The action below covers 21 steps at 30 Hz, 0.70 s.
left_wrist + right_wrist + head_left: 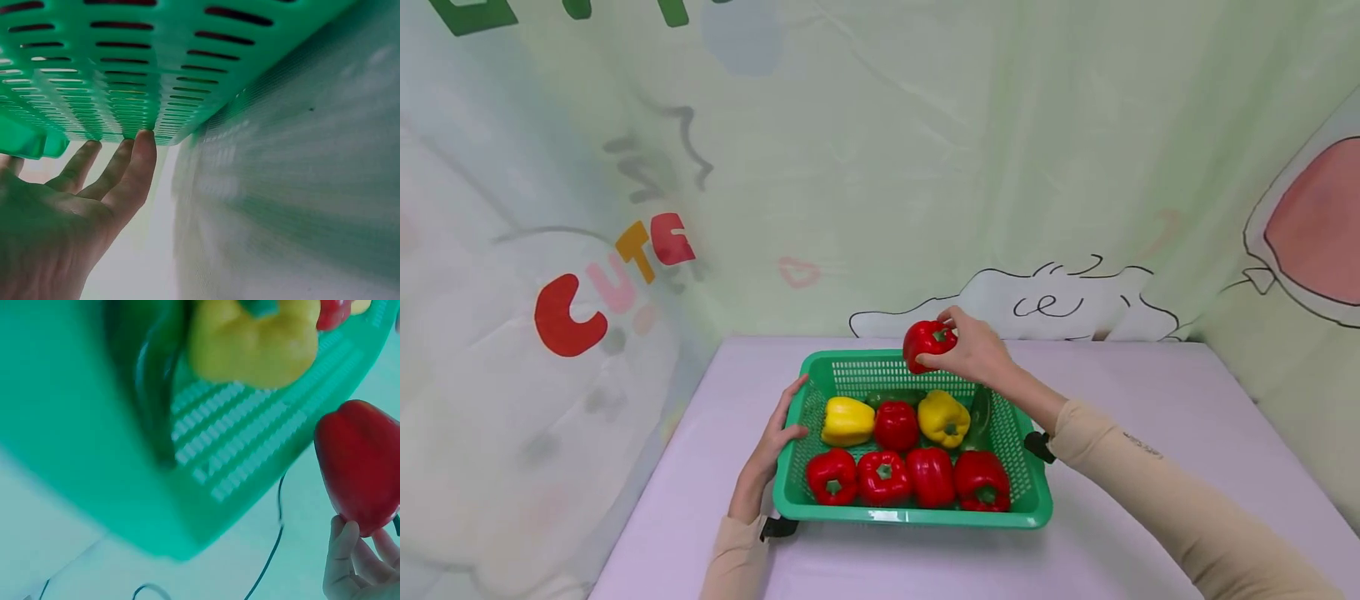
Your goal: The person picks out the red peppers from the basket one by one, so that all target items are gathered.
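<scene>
My right hand [976, 352] pinches a red bell pepper [919, 346] between thumb and fingers, raised over the back rim of a green plastic basket [917, 517]. The right wrist view shows the same pepper [361, 465] held at one end by the fingertips. At the basket's left side, my left hand [771, 443] grips the rim, thumb over it. Its fingertips [145, 140] press on the slotted outer wall in the left wrist view. Inside the basket, several red bell peppers [883, 477] line the front, with a yellow bell pepper [847, 422] and another yellow one [944, 419] behind.
Dark green, long vegetables, perhaps cucumbers, lie at the basket's back [895, 397] and right side [980, 417]. The basket stands on a pale lilac table [1120, 417]. A printed curtain [865, 167] hangs behind. Thin dark lines [272, 550] show beyond the basket.
</scene>
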### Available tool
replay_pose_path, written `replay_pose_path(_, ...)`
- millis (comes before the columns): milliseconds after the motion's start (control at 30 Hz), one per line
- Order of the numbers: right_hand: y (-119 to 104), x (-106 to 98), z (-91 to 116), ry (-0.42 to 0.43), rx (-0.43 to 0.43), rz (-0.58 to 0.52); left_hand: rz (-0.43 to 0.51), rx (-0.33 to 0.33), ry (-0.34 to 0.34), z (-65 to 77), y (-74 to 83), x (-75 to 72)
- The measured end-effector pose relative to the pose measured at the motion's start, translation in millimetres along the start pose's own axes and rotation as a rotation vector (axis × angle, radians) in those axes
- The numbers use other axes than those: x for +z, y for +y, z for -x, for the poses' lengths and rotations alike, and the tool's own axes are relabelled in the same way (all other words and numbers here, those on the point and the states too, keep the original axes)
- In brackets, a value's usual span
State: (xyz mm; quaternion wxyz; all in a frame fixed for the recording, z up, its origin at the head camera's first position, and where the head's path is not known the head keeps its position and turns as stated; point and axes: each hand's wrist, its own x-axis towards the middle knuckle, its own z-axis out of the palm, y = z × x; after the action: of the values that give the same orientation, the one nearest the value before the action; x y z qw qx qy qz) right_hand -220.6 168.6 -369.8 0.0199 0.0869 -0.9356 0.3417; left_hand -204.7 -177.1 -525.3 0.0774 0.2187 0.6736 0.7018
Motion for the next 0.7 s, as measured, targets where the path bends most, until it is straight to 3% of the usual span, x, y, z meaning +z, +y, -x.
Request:
replay_pose_path(367,48.6,-47.8,17.0,0.127,0.024,0.059,-0.005,-0.01,0.028,4.6,2.0,0.5)
replay_pose_path(700,102.7,-70.1,34.1,0.205,0.118,0.133,-0.002,0.004,0.013,3.8,2.0,2.8)
